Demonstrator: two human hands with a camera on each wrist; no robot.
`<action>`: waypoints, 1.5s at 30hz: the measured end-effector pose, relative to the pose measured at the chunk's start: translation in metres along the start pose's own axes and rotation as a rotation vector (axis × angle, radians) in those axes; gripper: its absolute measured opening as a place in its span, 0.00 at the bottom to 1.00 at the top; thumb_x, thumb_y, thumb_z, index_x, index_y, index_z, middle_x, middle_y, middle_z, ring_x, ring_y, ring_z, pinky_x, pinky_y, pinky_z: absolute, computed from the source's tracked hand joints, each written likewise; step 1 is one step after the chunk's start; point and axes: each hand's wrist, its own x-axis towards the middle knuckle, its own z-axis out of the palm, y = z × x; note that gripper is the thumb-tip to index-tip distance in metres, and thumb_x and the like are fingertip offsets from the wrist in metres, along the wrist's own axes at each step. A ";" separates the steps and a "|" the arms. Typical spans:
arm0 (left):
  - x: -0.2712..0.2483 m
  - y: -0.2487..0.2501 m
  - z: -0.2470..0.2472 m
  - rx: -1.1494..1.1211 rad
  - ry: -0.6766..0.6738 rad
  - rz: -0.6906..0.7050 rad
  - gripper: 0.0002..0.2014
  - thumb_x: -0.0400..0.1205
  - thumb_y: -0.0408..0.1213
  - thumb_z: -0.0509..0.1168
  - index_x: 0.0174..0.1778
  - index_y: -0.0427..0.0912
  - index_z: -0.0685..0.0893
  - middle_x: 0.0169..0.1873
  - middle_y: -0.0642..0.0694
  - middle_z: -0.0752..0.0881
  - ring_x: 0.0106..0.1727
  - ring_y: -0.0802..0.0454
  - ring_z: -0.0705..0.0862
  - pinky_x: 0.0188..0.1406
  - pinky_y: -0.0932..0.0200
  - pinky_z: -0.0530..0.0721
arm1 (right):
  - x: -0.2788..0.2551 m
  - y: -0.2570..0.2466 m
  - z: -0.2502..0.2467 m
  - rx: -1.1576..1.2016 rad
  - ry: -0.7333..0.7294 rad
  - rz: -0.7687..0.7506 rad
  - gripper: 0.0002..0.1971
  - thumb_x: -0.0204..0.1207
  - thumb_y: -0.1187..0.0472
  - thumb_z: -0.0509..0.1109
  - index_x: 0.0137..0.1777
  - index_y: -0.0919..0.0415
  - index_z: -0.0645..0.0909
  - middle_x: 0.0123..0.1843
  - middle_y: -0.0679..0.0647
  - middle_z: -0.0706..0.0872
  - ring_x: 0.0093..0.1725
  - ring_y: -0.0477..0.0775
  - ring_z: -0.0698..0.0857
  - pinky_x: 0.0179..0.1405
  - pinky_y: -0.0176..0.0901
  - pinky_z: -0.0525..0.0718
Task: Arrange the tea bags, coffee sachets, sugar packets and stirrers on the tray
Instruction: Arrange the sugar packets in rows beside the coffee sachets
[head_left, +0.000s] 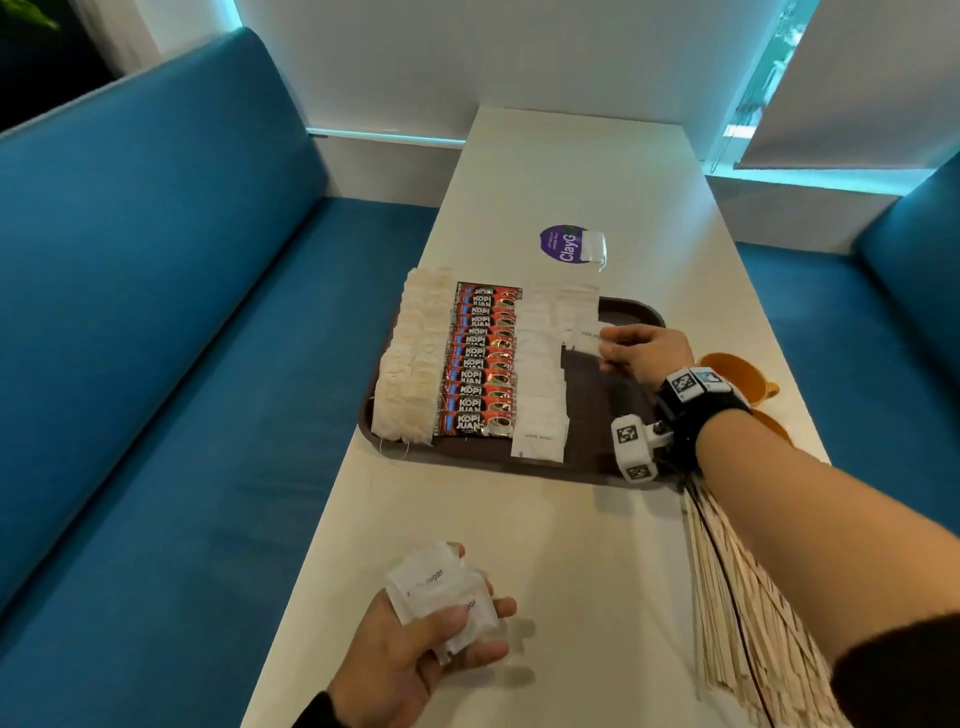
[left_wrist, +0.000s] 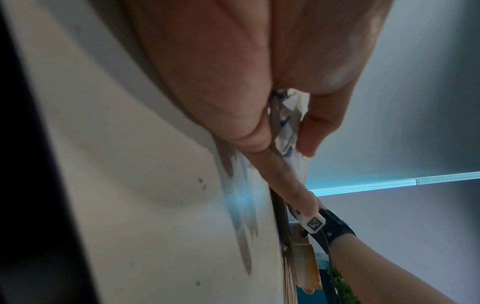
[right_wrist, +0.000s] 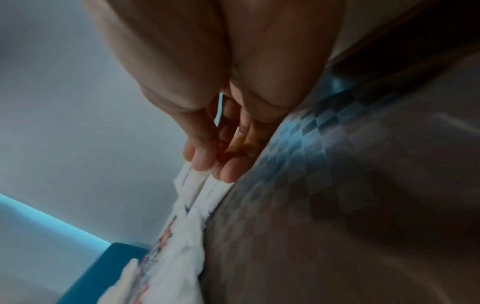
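Sugar packet (head_left: 584, 335) pinched in R hand (head_left: 647, 353) fingers over tray (head_left: 631, 312), approx 9 o'clock of fingers, beside 2nd sugar col. L hand (head_left: 415, 644) grips spare packets (head_left: 441, 587) on worktop (head_left: 571, 545), 6 o'clock of tray. R hand nearer.

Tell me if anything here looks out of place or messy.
Mostly tidy. One small clear packet lies alone on the white table, beyond the brown plastic tray, partly over a purple round sticker. The wooden stirrers lie fanned loosely off the tray.
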 end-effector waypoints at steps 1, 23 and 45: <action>0.000 0.000 0.000 0.001 0.003 -0.008 0.35 0.66 0.20 0.76 0.70 0.37 0.78 0.58 0.18 0.83 0.61 0.15 0.84 0.45 0.23 0.88 | 0.011 0.001 0.002 -0.041 -0.005 -0.007 0.08 0.75 0.73 0.79 0.45 0.59 0.90 0.54 0.63 0.92 0.41 0.55 0.90 0.42 0.40 0.93; 0.002 0.000 0.000 0.000 -0.009 0.024 0.31 0.70 0.19 0.71 0.70 0.37 0.77 0.58 0.20 0.84 0.62 0.17 0.84 0.42 0.27 0.90 | 0.011 -0.027 0.006 -0.445 0.124 -0.155 0.07 0.76 0.59 0.81 0.53 0.54 0.92 0.39 0.47 0.88 0.36 0.47 0.84 0.50 0.49 0.91; -0.003 -0.011 0.007 0.199 0.117 0.140 0.26 0.74 0.33 0.81 0.67 0.38 0.81 0.52 0.30 0.89 0.39 0.42 0.89 0.31 0.52 0.89 | -0.289 0.073 0.042 0.045 -0.410 -0.124 0.11 0.73 0.76 0.78 0.40 0.66 0.78 0.39 0.60 0.85 0.37 0.57 0.85 0.44 0.56 0.91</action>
